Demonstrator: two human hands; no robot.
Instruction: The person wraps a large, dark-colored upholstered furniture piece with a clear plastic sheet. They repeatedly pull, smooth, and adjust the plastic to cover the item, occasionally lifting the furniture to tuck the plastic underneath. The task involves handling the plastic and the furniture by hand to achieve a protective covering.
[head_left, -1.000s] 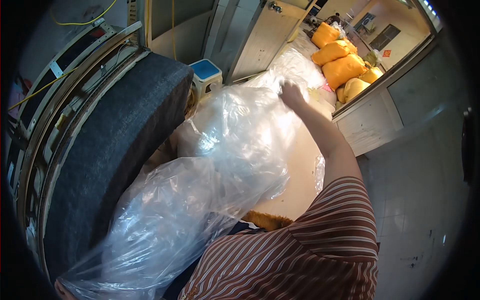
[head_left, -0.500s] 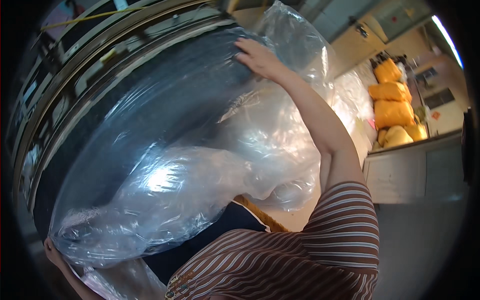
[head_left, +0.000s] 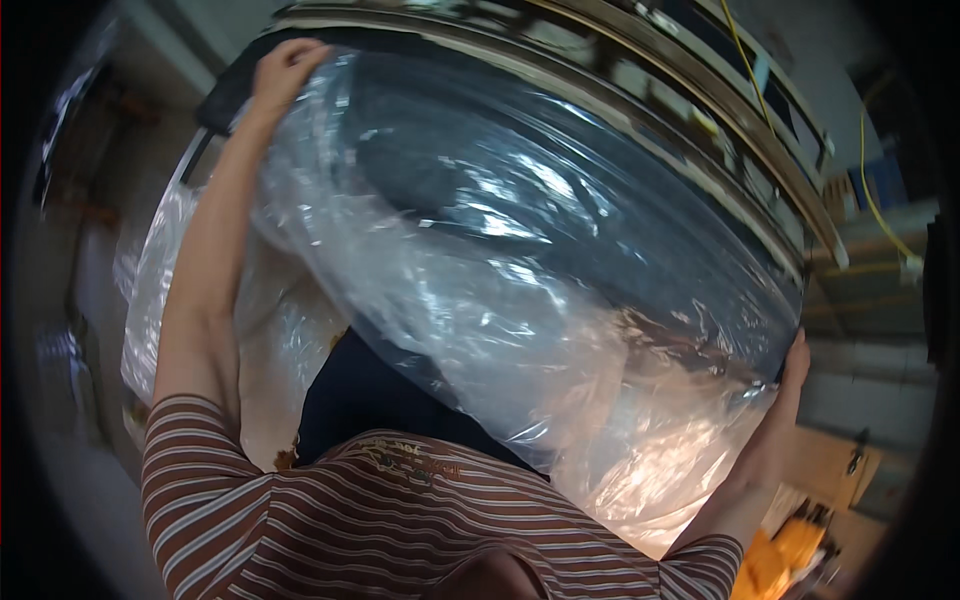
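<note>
Your hands are wide apart. Left hand (head_left: 285, 75): thumb and fingers pinched on the clear plastic film (head_left: 480, 300), up by the far left corner of the dark bench (head_left: 240, 92). Right hand (head_left: 795, 362): looks closed on the film's other end, near the bench's right end; fingertips mostly hidden, so can't judge how deep that grip is.

Film lies across the bench top and spills over the near long edge in folds, down by the dark cloth (head_left: 390, 400) at your lap. Far side looks fairly taut, near side is slack and bunched.

To do it well, I'd pull both ends evenly and outward, along the bench's long edge, so the creases run out instead of twisting. Keep both hands level with the far edge; if one drops, the film likely skews. Pinch a fold rather than a single layer, thin film may stretch or tear. Keep the far side off the brass-coloured rail (head_left: 705, 85), snag risk. Watch the loose film (head_left: 150, 280) by your left forearm, it could drag.
</note>
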